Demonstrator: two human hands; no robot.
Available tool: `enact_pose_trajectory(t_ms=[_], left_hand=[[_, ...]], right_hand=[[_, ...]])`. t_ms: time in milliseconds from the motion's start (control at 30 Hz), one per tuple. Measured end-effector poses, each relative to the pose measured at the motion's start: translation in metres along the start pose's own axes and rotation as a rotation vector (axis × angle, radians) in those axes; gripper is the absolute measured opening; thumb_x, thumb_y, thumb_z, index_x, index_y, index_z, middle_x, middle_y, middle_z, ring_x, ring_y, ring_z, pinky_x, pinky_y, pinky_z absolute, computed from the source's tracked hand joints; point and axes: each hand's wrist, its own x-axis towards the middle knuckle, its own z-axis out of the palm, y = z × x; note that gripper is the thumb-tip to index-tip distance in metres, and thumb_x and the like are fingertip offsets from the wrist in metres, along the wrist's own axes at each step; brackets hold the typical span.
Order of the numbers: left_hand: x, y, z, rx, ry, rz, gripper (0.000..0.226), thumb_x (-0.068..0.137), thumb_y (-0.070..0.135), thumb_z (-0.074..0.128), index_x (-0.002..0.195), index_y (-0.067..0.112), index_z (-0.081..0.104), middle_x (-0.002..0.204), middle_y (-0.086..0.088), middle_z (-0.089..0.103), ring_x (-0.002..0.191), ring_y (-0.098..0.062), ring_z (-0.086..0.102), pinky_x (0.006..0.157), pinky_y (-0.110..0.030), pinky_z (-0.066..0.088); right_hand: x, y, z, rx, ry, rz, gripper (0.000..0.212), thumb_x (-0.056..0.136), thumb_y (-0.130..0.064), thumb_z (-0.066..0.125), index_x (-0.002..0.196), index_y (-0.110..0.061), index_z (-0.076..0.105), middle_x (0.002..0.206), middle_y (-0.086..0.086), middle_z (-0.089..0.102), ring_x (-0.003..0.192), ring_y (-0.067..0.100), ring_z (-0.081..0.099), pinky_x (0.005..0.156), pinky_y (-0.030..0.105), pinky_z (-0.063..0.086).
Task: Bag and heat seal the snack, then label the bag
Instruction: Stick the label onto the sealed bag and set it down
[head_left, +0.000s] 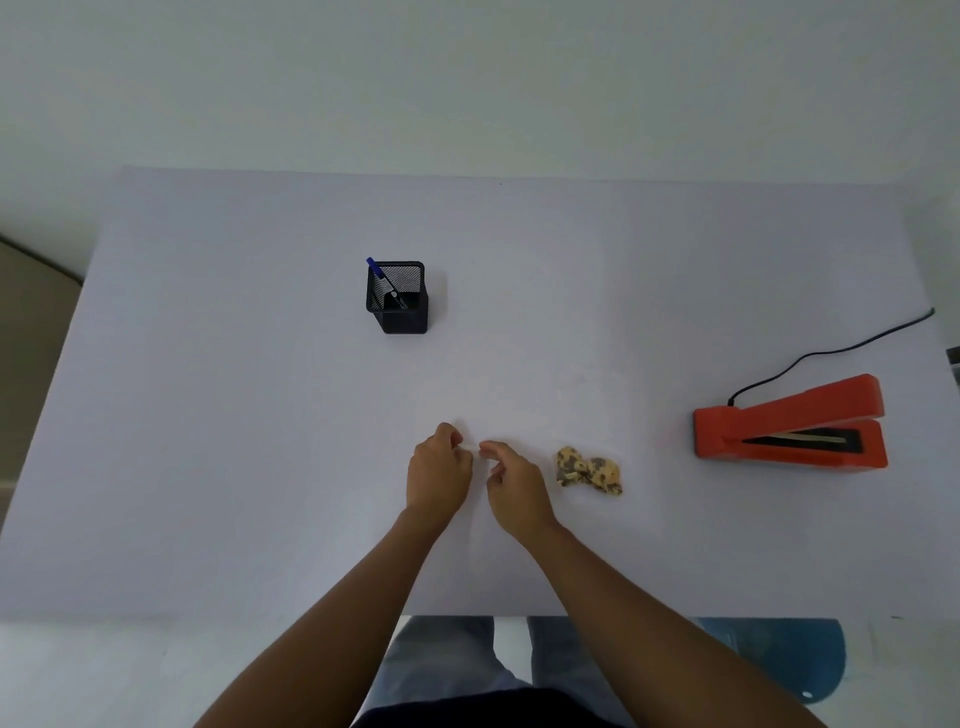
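My left hand (439, 470) and my right hand (511, 480) meet at the middle of the white table (208, 415), fingertips almost touching. Both pinch the near edge of a clear bag (471, 448), which shows only as a thin pale strip between the fingers; the rest of it is almost invisible against the table. The snack (589, 470), a lumpy tan and brown piece, lies on the table just right of my right hand. The orange heat sealer (789, 428) sits at the far right with its jaw raised.
A black mesh pen holder (397, 301) with a blue pen (375, 267) stands behind my hands, left of centre. The sealer's black cord (831, 353) runs off the table's right edge. The table's near edge is below my forearms.
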Motion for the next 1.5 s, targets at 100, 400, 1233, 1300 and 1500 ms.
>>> enact_pose_trajectory(t_ms=[100,400,1233,1300,1500], left_hand=[[-0.001,0.000,-0.012,-0.157,0.014,-0.127,0.010,0.091,0.008,0.057,0.098,0.013,0.063,0.085,-0.001,0.069,0.069,-0.014,0.064,0.061,-0.021,0.051],[-0.026,0.034,-0.082,-0.807,-0.279,-0.473,0.016,0.089,0.012,0.066,0.105,0.011,0.066,0.098,-0.010,0.075,0.086,-0.021,0.072,0.064,-0.031,0.048],[-0.020,0.140,-0.004,-0.250,-0.240,0.135,0.010,0.091,0.027,0.070,0.090,0.018,0.071,0.086,0.008,0.069,0.072,-0.008,0.059,0.066,-0.016,0.044],[-0.016,0.143,0.008,-0.230,-0.239,0.146,0.010,0.092,0.025,0.068,0.087,0.017,0.069,0.084,0.007,0.068,0.074,-0.008,0.060,0.065,-0.014,0.044],[-0.001,0.145,0.037,-0.226,-0.228,0.157,0.007,0.091,0.018,0.068,0.084,0.017,0.070,0.080,0.006,0.070,0.074,-0.008,0.064,0.068,-0.017,0.048]], right_hand=[[0.001,-0.003,-0.003,-0.012,0.003,0.001,0.045,0.096,0.006,0.044,0.134,-0.012,0.060,0.129,0.002,0.067,0.118,0.016,0.062,0.104,0.027,0.049],[-0.009,-0.047,-0.040,0.255,0.019,-0.101,0.038,0.092,0.002,0.060,0.118,-0.025,0.067,0.108,-0.017,0.069,0.089,-0.002,0.062,0.082,0.013,0.050],[-0.007,-0.001,-0.177,0.517,0.047,0.098,0.012,0.095,-0.015,0.065,0.092,-0.015,0.076,0.076,0.006,0.074,0.059,0.011,0.057,0.059,0.026,0.050],[-0.002,0.007,-0.180,0.514,0.057,0.110,0.011,0.094,-0.016,0.065,0.091,-0.016,0.075,0.077,0.005,0.074,0.060,0.010,0.057,0.057,0.024,0.048],[0.012,0.033,-0.180,0.470,0.110,0.147,0.010,0.093,-0.014,0.066,0.089,-0.011,0.075,0.074,0.002,0.072,0.057,0.005,0.056,0.055,0.019,0.046]])
